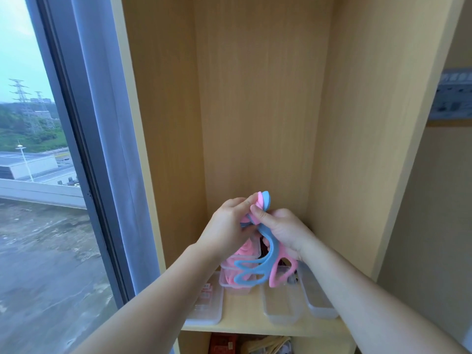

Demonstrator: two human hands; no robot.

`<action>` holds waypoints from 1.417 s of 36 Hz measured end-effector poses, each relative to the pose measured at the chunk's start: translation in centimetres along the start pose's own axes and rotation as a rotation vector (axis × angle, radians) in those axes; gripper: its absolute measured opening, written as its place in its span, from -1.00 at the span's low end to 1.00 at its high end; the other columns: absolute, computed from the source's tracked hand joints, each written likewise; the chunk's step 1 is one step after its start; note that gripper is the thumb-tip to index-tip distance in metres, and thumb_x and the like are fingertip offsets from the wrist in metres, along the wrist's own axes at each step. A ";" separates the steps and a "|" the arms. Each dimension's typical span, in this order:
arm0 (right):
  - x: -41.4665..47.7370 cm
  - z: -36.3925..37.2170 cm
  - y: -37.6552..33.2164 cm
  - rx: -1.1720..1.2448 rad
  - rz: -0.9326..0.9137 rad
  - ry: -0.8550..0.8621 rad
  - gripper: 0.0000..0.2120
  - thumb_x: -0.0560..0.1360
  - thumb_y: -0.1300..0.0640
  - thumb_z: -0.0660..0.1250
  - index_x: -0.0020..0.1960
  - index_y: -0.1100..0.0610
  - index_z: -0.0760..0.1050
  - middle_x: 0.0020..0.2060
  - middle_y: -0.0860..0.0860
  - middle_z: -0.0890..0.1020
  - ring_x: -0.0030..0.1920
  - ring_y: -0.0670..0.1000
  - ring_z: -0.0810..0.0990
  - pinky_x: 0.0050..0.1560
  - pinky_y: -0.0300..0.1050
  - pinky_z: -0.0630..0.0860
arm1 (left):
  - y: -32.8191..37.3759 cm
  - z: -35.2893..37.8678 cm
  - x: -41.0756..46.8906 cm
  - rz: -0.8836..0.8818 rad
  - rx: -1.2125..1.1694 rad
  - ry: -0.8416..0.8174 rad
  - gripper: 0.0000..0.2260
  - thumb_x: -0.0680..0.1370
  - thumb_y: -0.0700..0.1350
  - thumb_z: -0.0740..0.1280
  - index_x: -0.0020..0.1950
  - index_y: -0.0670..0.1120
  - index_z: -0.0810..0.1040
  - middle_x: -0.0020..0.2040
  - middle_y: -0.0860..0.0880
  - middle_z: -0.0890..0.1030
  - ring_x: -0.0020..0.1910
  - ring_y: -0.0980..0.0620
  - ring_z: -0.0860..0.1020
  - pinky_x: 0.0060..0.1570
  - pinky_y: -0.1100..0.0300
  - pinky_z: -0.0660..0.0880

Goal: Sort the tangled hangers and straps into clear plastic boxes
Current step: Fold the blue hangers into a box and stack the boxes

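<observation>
Light wooden cabinet [255,98] adjoins a grey-framed window [33,52] showing pylons [21,98] and a low flat-roofed building [28,166] outside; grey panel [452,95] mounted at far right; red item [222,344] lies under the cabinet's shelf [245,315].

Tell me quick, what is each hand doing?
Left hand: pinches the tangled pink and blue looped plastic hangers.
Right hand: grips the same hangers.

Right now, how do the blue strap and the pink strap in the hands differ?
The blue strap shows several loops fanning left; the pink strap shows one loop, hanging right. Blue lies in front, pink partly hidden behind it. Both are pinched together at their tops by the left hand and right hand.
</observation>
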State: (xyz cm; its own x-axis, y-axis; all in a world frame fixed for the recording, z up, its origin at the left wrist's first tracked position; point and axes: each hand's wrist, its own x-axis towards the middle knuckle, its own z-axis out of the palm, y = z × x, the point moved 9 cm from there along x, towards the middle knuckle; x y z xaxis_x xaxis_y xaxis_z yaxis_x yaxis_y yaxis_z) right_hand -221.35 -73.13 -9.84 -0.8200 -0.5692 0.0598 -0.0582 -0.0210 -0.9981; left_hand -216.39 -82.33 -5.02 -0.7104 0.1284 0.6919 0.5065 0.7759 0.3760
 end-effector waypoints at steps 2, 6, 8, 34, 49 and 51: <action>-0.3 -0.2 0.0 0.021 -0.012 0.007 -0.66 0.57 0.00 0.30 -0.23 0.25 0.53 -0.57 -0.03 0.55 -0.56 -0.14 0.52 -0.52 -0.34 0.41 | -0.4 0.3 0.1 -0.063 -0.104 -0.087 -0.40 0.41 -0.13 0.51 0.42 0.01 0.43 0.11 0.06 0.58 0.07 0.11 0.52 0.12 0.20 0.46; -1.0 -0.6 -0.5 0.024 -0.056 0.023 -0.69 0.54 0.04 0.29 -0.28 0.22 0.48 -0.58 -0.04 0.50 -0.62 -0.15 0.42 -0.58 -0.33 0.33 | -2.5 0.4 -0.7 -0.374 -0.358 -0.180 -0.35 0.39 0.08 0.53 0.42 0.00 0.39 0.19 0.10 0.58 0.10 0.19 0.56 0.10 0.30 0.49; -1.0 -0.3 -0.5 0.068 -0.038 0.001 -0.71 0.53 0.04 0.29 -0.21 0.25 0.52 -0.54 -0.01 0.53 -0.60 -0.14 0.45 -0.56 -0.32 0.36 | -1.9 0.6 -0.9 -0.369 -0.469 -0.203 -0.58 0.45 0.03 0.49 0.26 -0.03 0.55 0.04 0.03 0.67 -0.01 0.09 0.63 -0.01 0.24 0.54; -1.7 -0.5 -0.7 -0.034 -0.026 -0.019 -0.79 0.54 0.06 0.33 -0.09 0.21 0.57 -0.48 -0.07 0.61 -0.46 -0.16 0.57 -0.45 -0.35 0.44 | -1.3 1.2 -0.9 -0.321 -0.459 -0.209 -0.50 0.41 -0.08 0.53 0.28 0.01 0.42 0.08 0.04 0.59 -0.01 0.15 0.60 0.00 0.24 0.56; -1.1 -0.3 -0.6 0.036 0.081 -0.088 -0.61 0.39 -0.01 0.50 0.10 0.21 0.61 0.04 0.27 0.65 0.03 0.24 0.62 0.20 0.26 0.51 | 0.5 -0.1 -0.4 0.008 -0.052 -0.021 -0.52 0.46 -0.17 0.47 0.36 -0.12 0.46 0.26 0.02 0.56 0.22 0.09 0.51 0.21 0.21 0.46; -1.1 -0.2 -0.8 0.021 0.069 -0.091 -0.52 0.36 -0.06 0.53 0.12 0.25 0.59 0.07 0.29 0.64 0.06 0.27 0.62 0.22 0.27 0.50 | 0.6 0.1 -0.6 0.054 -0.009 -0.018 -0.52 0.48 -0.18 0.45 0.37 -0.15 0.45 0.29 0.00 0.53 0.27 0.08 0.49 0.24 0.23 0.44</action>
State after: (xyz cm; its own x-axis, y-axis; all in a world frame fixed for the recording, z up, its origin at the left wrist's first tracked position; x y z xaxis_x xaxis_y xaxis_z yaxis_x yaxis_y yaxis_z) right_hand -220.50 -72.36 -9.11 -0.7665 -0.6422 -0.0098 0.0091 0.0045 -0.9999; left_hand -215.72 -81.85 -5.32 -0.6905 0.1807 0.7004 0.5487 0.7618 0.3444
